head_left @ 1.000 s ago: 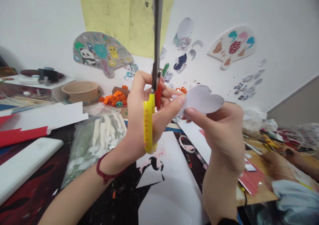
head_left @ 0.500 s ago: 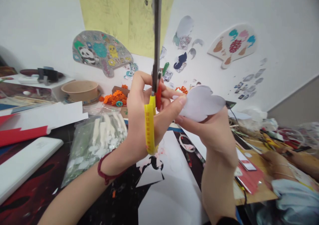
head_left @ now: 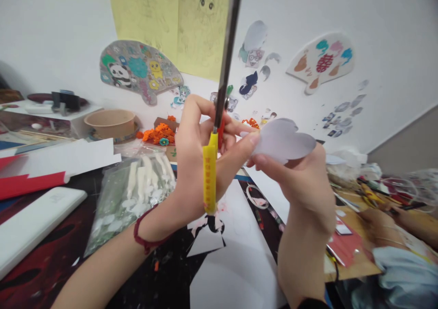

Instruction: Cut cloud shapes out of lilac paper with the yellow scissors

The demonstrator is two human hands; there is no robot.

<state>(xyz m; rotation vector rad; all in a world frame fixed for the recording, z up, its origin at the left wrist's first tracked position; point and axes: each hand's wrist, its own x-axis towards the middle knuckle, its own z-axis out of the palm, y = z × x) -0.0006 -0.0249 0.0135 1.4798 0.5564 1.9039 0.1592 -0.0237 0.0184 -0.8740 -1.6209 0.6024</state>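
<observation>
My left hand (head_left: 190,167) is closed, with a pair of scissors (head_left: 210,177) hooked in it. The scissors have a yellow and red handle, and their blades point upward. Its thumb and a finger also pinch the left edge of a white paper cutout (head_left: 282,141) with rounded lobes. From the right, my right hand (head_left: 306,181) grips the lower side of the same cutout; some of its fingers are hidden behind the paper. Below both hands lie white paper sheets (head_left: 236,272) and cut scraps (head_left: 207,243) on the dark tabletop.
On the left are a clear bag (head_left: 119,204) of pale pieces, a white slab (head_left: 41,227) and a round tan tub (head_left: 111,123). Orange crocheted pieces (head_left: 160,133) lie near the wall. At right, another person's arm (head_left: 379,227) rests by a cluttered wooden table (head_left: 366,265).
My right hand and the cutout have shifted slightly right. The scissors have tilted, so their blades lean further to the right. My left hand still holds them and the cutout's edge.
</observation>
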